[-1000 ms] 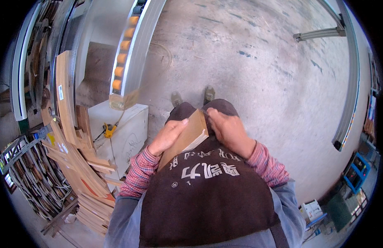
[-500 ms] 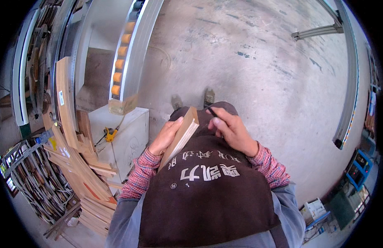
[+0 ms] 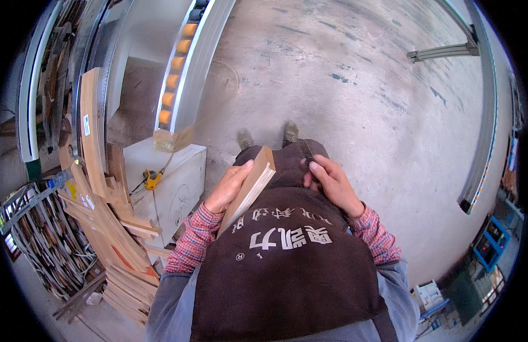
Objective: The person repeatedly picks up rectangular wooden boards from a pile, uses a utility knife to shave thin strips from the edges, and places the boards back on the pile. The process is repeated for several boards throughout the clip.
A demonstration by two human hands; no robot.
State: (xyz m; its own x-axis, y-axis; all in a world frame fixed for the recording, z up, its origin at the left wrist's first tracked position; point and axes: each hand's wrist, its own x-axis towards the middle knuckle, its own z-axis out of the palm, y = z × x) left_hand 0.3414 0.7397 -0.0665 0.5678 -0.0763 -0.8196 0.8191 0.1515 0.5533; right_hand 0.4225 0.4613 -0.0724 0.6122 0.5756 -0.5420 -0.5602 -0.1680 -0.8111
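Observation:
My left hand [image 3: 230, 183] is wrapped round a narrow wooden board [image 3: 254, 181], its fingers along the left side. Held on a slant against my dark apron, the board shows a light, layered edge facing right. To the right of it, apart from the wood, my right hand [image 3: 332, 181] is closed in a pinch. Between thumb and fingers sits a slim dark tool [image 3: 307, 159] with a thin tip pointing up and away from me; its exact kind is too small to make out.
At left, a white box [image 3: 181, 171] bears a yellow-and-black tool [image 3: 153, 179]. Beside it lean and lie several wooden boards [image 3: 93, 131]. A metal rail with orange rollers [image 3: 171, 81] ends above the box. Another long rail [image 3: 485, 125] curves along the right.
My right hand has shifted slightly right and down, away from the board, and its tool now points up instead of toward the board. My left hand and the board stay nearly still.

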